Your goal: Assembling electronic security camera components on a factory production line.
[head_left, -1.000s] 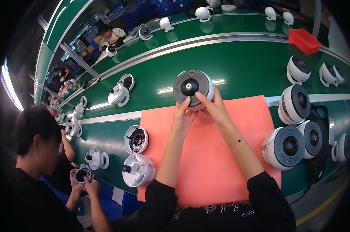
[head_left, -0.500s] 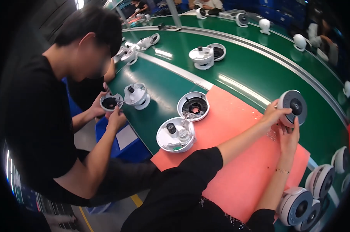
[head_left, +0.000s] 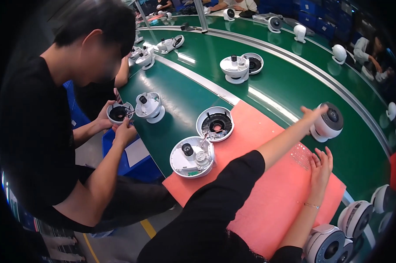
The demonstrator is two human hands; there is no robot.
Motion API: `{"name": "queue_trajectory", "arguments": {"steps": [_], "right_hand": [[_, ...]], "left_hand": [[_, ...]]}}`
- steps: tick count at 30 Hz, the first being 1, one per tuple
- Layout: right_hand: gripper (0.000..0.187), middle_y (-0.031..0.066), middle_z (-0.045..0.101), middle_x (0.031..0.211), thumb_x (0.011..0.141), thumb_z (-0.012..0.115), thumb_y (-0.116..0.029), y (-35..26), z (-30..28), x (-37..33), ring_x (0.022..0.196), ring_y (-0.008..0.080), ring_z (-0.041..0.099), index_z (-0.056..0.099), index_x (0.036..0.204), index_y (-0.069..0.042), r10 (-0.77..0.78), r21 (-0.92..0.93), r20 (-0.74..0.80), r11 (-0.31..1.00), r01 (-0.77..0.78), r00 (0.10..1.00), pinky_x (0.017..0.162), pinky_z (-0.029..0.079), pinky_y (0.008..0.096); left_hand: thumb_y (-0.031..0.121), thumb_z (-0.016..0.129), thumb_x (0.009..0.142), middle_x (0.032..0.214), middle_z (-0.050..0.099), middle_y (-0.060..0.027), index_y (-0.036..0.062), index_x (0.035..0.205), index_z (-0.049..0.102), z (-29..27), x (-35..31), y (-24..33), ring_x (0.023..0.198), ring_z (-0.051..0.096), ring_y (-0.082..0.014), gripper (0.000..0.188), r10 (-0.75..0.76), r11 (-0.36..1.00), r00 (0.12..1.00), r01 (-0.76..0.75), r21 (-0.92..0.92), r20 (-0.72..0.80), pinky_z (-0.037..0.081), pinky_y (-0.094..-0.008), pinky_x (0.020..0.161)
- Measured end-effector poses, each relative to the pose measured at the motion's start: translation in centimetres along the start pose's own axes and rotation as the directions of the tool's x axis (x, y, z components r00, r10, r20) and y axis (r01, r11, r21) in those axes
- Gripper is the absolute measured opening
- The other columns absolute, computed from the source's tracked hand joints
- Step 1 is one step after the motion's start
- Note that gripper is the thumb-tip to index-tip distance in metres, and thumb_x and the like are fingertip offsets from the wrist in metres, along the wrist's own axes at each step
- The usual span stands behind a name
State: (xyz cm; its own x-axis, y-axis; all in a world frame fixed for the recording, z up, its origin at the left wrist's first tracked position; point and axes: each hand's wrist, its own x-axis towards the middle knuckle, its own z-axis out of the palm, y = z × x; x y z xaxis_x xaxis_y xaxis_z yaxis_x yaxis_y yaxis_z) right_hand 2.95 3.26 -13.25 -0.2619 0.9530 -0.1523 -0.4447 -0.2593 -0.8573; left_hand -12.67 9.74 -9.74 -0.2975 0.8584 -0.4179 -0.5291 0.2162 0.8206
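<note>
Two hands, both unclenched: the device (head_left: 330,126) stands just right of the left hand (head_left: 314,116), contact unclear; the mat (head_left: 268,208) lies beneath the right hand (head_left: 321,168).

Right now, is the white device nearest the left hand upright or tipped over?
Upright: the white device stands with its foot down on the green surface; the left hand, fingers spread, is beside it.

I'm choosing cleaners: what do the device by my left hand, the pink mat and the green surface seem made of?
Device: probably plastic; smooth, moulded-looking white shell, duller gray front.
Mat: matte, possibly foam; it reflects little light.
Green surface: glossy, perhaps PVC or rubber; it shows a bright streak.
</note>
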Motion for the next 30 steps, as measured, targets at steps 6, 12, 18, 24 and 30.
{"name": "queue_trajectory", "arguments": {"steps": [6,12,18,24,30], "right_hand": [[0.037,0.0116,0.057,0.094,0.083,0.051,-0.008,-0.6,0.3,0.7,0.079,0.0151,0.055,0.040,0.118,-0.003,-0.005,-0.044,-0.043,0.999,0.003,0.999,0.073,0.047,0.0280],[0.030,0.0104,0.057,0.088,0.083,0.049,-0.007,-0.2,0.6,1.2,0.075,0.0140,0.055,0.045,0.112,-0.002,0.000,-0.092,-0.059,0.996,-0.006,0.998,0.071,0.047,0.0272],[0.023,0.0095,0.056,0.086,0.084,0.047,-0.006,0.2,0.1,2.5,0.075,0.0133,0.054,0.047,0.105,-0.001,-0.020,-0.070,-0.069,0.997,0.015,0.997,0.072,0.047,0.0263],[0.019,0.0088,0.056,0.085,0.085,0.046,-0.006,0.1,0.8,1.9,0.076,0.0129,0.053,0.049,0.102,-0.001,-0.009,-0.065,-0.031,0.998,0.007,0.999,0.072,0.047,0.0256],[0.022,0.0075,0.057,0.086,0.084,0.048,-0.008,0.1,-0.3,1.9,0.075,0.0133,0.055,0.050,0.105,-0.002,0.012,-0.066,-0.035,0.998,-0.014,0.999,0.070,0.047,0.0257]], "left_hand": [[0.047,0.071,0.063,0.141,-0.012,-0.0237,0.0111,0.136,-0.014,-6.9,4.8,8.1,0.129,-0.005,-0.0480,0.118,0.215,0.975,0.691,-0.117,0.187,-0.690,0.006,-0.0505,0.106],[0.028,0.065,0.072,0.123,0.017,-0.0309,0.0112,0.135,-0.007,-16.8,9.2,11.6,0.109,0.037,-0.0434,0.097,0.201,0.939,0.477,-0.341,0.030,-0.856,0.036,-0.0447,0.094],[0.038,0.051,0.081,0.121,0.033,-0.0295,0.0157,0.129,0.010,-15.5,9.3,9.4,0.099,0.049,-0.0432,0.067,0.343,0.876,0.269,-0.437,0.203,-0.900,0.040,-0.0466,0.085],[0.025,0.051,0.079,0.119,0.045,-0.0200,0.0167,0.126,0.021,-20.3,10.1,8.4,0.099,0.053,-0.0364,0.057,0.271,0.827,0.381,-0.561,0.012,-0.884,0.046,-0.0420,0.079],[0.020,0.062,0.074,0.123,0.041,-0.0136,0.0183,0.125,0.038,-16.7,6.2,7.4,0.101,0.053,-0.0278,0.056,0.312,0.729,0.526,-0.667,-0.155,-0.791,0.055,-0.0359,0.069]]}}
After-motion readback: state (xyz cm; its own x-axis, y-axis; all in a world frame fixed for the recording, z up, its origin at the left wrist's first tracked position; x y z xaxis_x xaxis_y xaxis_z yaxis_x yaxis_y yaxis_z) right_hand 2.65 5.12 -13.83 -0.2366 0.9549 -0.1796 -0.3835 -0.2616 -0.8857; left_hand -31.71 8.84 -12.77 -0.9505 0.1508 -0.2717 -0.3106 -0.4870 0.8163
